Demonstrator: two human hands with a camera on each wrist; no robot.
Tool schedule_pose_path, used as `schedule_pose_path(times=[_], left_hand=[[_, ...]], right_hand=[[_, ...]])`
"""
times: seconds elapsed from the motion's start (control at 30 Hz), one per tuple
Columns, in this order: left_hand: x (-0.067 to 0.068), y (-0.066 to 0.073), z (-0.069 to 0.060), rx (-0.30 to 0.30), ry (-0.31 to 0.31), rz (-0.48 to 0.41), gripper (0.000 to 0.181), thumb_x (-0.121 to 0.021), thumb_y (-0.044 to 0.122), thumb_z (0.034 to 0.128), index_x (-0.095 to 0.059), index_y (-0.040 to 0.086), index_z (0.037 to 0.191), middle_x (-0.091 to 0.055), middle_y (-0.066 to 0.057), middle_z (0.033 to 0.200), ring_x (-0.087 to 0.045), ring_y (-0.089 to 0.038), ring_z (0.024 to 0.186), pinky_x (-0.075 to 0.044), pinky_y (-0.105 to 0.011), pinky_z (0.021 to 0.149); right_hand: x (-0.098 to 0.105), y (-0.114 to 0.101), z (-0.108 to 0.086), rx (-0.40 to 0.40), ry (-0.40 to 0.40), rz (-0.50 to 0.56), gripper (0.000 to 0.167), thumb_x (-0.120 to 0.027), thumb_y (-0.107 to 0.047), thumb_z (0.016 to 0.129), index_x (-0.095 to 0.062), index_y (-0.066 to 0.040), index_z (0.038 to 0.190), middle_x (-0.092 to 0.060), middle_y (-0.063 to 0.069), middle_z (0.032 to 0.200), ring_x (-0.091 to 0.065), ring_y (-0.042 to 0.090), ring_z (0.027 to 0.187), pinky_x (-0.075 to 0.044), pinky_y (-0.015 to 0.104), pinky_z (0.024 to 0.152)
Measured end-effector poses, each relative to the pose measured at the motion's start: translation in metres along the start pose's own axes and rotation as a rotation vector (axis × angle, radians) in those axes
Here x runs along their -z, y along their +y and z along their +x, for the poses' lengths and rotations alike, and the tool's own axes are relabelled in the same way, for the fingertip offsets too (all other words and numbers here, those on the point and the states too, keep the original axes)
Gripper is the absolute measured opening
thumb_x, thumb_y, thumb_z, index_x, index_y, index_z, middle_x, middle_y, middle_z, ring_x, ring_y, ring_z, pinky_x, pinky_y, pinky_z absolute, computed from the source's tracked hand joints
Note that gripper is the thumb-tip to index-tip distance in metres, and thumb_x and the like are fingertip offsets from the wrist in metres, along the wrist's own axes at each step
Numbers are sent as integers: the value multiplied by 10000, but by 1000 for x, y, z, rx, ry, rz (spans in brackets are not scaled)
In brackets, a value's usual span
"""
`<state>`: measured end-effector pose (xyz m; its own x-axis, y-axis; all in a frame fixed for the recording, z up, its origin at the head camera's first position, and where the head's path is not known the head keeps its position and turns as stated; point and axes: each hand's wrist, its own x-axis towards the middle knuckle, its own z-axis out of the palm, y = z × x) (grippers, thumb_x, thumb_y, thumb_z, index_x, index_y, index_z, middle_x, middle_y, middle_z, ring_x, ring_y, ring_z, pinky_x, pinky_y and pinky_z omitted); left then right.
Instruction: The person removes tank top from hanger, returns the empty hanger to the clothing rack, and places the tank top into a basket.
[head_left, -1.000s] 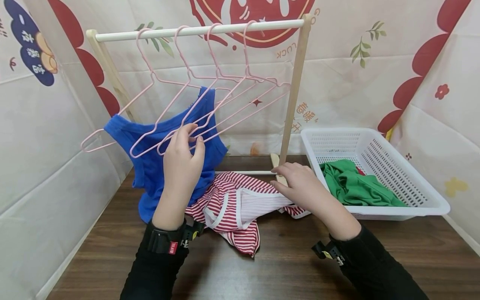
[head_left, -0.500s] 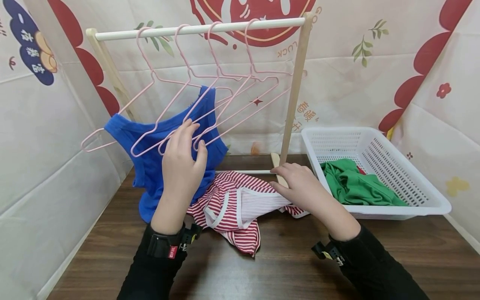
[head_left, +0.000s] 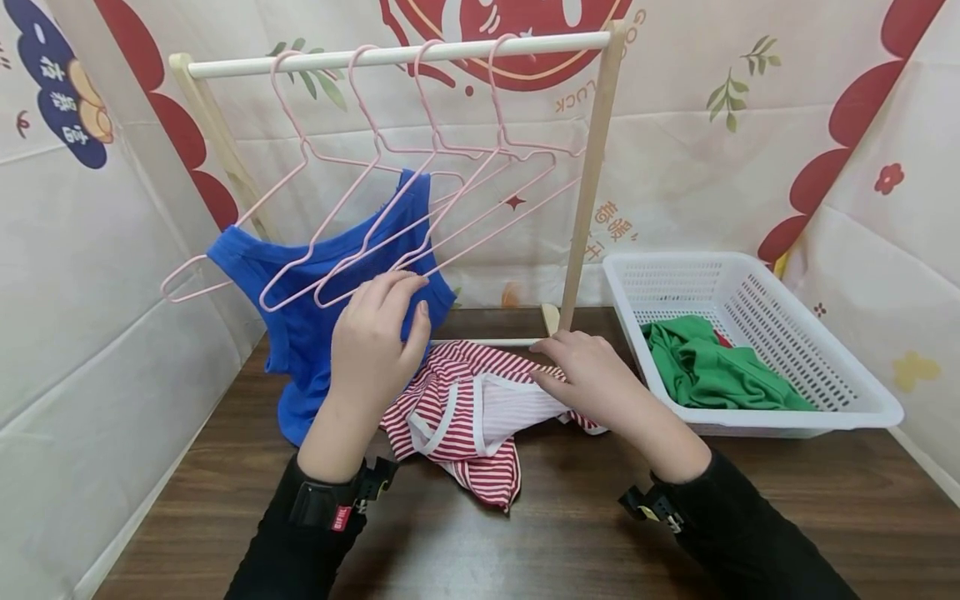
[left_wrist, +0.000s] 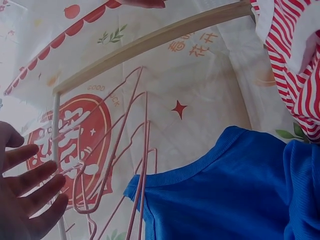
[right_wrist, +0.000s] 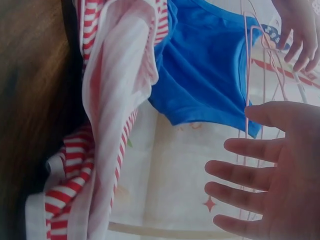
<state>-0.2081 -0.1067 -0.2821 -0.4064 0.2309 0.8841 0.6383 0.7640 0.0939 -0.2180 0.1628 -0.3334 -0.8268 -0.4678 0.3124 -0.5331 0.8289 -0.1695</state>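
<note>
A blue tank top hangs on the leftmost pink hanger of the rack. Three more pink hangers hang bare to its right. My left hand hovers in front of the blue top, just under the hangers' lower corners; its fingers are spread and hold nothing. Below lies a red-and-white striped garment with white trim, crumpled on the table. My right hand is above its right end, and in the right wrist view the fingers are straight and apart from the cloth.
The rack has a white top rail and wooden side posts. At the right stands a white basket holding a green garment and a bit of red cloth. Printed fabric encloses the brown table.
My left hand has come off the rightmost hanger and dropped slightly. That hanger has swung to the right. My right hand has shifted slightly left.
</note>
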Motion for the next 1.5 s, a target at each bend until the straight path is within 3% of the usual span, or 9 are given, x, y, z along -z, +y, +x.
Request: schedule_pose_path(times=[0.2,0.47,0.7,0.93,1.17,1.5], left_hand=[[-2,0,-7,-26,-135,37,254,-570,196,957,-684,35,1118,-671,-115,1085,-640,-266,932,-554,-404,754],[-7,0,-15,-21,-248,39,236,-623,200,938,-688,51,1109,-678,-88,1056,-646,-243,941,-553,-393,777],[-10,2,-18,55,-403,74,268,-627,245,944,-671,77,1147,-674,-71,1083,-636,-235,971,-547,-390,793],[-14,2,-21,132,-545,111,320,-599,310,966,-655,99,1199,-674,-71,1106,-633,-239,1007,-540,-398,830],[-17,2,-23,154,-592,120,345,-597,340,969,-647,99,1212,-674,-74,1118,-632,-240,1023,-532,-400,852],[-21,-1,-25,158,-581,121,338,-606,329,964,-647,98,1208,-674,-73,1111,-635,-241,1011,-533,-402,844]], right_hand=[[-9,-3,1,61,-17,-9,400,-657,-329,913,-642,-79,1224,-624,86,1119,-600,323,1025,-445,527,866],[-20,-10,3,94,-122,-33,577,-692,-427,871,-589,-74,1316,-580,125,1263,-541,318,1168,-419,541,934],[-33,-24,2,116,-226,-30,706,-699,-513,831,-532,-112,1388,-545,118,1322,-490,295,1243,-377,554,986],[-45,-35,0,106,-284,-23,876,-690,-578,813,-369,-139,1499,-437,108,1456,-392,315,1347,-282,694,1000],[-50,-45,-1,71,-359,-6,884,-692,-601,802,-370,-166,1501,-344,133,1528,-327,382,1381,-230,748,985],[-58,-59,0,49,-435,5,1063,-749,-683,683,-328,-196,1528,-209,158,1585,-240,448,1403,-152,798,959]])
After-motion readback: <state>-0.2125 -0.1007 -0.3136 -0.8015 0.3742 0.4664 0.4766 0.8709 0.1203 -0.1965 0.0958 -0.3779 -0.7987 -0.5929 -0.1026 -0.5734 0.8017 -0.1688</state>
